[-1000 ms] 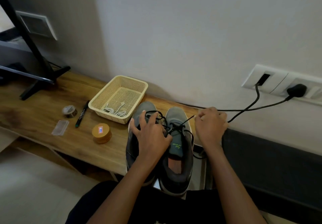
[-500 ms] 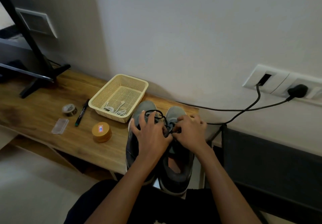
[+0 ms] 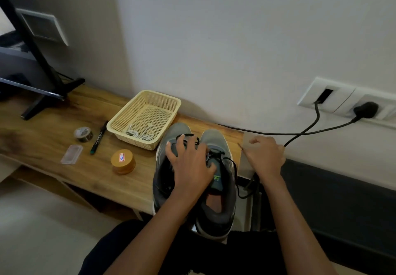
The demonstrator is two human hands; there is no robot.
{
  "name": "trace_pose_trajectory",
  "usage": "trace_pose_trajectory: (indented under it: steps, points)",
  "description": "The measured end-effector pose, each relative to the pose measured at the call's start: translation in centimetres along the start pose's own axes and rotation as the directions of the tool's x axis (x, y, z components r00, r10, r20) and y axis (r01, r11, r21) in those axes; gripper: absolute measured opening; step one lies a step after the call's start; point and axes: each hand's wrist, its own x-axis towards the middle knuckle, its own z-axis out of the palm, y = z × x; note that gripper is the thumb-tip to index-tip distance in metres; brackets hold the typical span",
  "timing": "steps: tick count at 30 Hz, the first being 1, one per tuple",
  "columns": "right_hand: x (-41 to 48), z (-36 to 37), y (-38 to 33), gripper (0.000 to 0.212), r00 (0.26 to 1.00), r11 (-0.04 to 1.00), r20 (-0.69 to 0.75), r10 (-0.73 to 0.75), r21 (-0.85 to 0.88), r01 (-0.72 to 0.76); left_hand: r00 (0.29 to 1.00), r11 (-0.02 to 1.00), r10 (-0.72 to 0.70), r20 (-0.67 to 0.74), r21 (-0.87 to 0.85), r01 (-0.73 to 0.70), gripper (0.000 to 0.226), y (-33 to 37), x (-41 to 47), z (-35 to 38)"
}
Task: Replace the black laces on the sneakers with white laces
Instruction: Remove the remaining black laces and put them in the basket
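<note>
Two grey sneakers stand side by side at the right end of the wooden bench (image 3: 53, 144), toes toward the wall. My left hand (image 3: 189, 165) presses down on the left sneaker (image 3: 177, 129), fingers spread over its black lacing and thumb against the right sneaker's tongue. My right hand (image 3: 266, 157) is off to the right of the right sneaker (image 3: 214, 140), pinched on the end of its black lace (image 3: 235, 169), which hangs slack down the shoe's side. White laces (image 3: 139, 134) lie coiled in the cream basket (image 3: 158, 95) just left of the shoes.
On the bench left of the shoes are a round orange-lidded jar (image 3: 123, 161), a black marker (image 3: 99, 137), a tape roll (image 3: 83, 134) and a small clear case (image 3: 71, 157). A black stand (image 3: 42, 65) occupies the far left. Black cables (image 3: 300, 133) run to wall sockets (image 3: 340, 101).
My right hand went from the shoe's lacing out to the right, drawing the black lace end with it. The left hand stayed on the left sneaker.
</note>
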Motion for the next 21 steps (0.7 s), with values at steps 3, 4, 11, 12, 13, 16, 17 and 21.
trace_pose_trajectory:
  steps: [3, 4, 11, 12, 13, 16, 17, 21]
  points:
    - [-0.1, 0.3, 0.3, 0.022, 0.997, 0.999, 0.07, -0.033, 0.031, 0.031, 0.995, 0.994, 0.096, 0.024, 0.05, -0.098, 0.028, 0.9, 0.6, 0.1]
    - [-0.2, 0.5, 0.4, 0.011, 0.992, 0.997, 0.117, -0.056, 0.067, 0.048, 0.992, 0.989, 0.119, 0.035, 0.079, -0.121, 0.027, 1.2, 0.8, 0.1]
    - [-1.2, 2.4, 0.3, 0.019, 0.926, 0.967, 0.322, -0.196, -0.096, 0.238, 0.986, 0.963, 0.129, 0.107, 0.222, -0.15, 0.02, 1.5, 1.9, 0.6]
    - [-1.2, 2.4, 0.4, 0.021, 0.927, 0.966, 0.317, -0.199, -0.096, 0.24, 0.985, 0.962, 0.134, 0.109, 0.226, -0.156, 0.019, 1.6, 2.0, 0.7]
    - [-1.1, 2.3, 0.5, 0.023, 0.927, 0.965, 0.315, -0.203, -0.096, 0.244, 0.984, 0.96, 0.139, 0.111, 0.229, -0.162, 0.018, 1.7, 2.1, 0.8]
    - [-1.0, 2.1, 0.5, 0.025, 0.92, 0.959, 0.318, -0.228, -0.088, 0.268, 0.982, 0.954, 0.146, 0.122, 0.246, -0.172, 0.016, 2.1, 2.6, 1.1]
    - [-1.1, 2.1, 0.4, 0.025, 0.92, 0.956, 0.313, -0.236, -0.094, 0.277, 0.982, 0.953, 0.144, 0.123, 0.249, -0.171, 0.016, 2.2, 2.7, 1.3]
    - [-1.3, 2.2, 0.3, 0.027, 0.937, 0.959, 0.257, -0.238, -0.09, 0.269, 0.985, 0.966, 0.136, 0.104, 0.206, -0.155, 0.016, 2.1, 2.9, 1.6]
